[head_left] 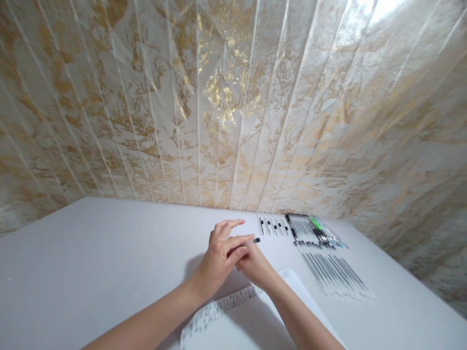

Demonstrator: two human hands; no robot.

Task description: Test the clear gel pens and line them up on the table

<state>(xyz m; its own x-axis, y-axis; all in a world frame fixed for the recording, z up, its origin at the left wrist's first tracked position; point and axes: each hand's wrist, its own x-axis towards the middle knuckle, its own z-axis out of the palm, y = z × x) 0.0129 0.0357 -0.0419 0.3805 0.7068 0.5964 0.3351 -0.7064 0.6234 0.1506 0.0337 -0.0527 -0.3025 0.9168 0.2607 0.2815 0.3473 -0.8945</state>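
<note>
My left hand is over the table, with its fingers stretched out and apart. Its index finger and thumb reach across my right hand and appear to touch it. My right hand has its fingers curled in, partly hidden behind the left. From between the hands a short black end of a pen sticks out; the rest of it is covered. Below both hands lies a white sheet with rounded corners, with blurred dark marks along its upper and left borders.
Right of my hands, a row of thin, clear-looking sticks lies on the white table. Behind them are black pen parts, a green item and several small black-tipped pieces. A gold-patterned curtain hangs at the back.
</note>
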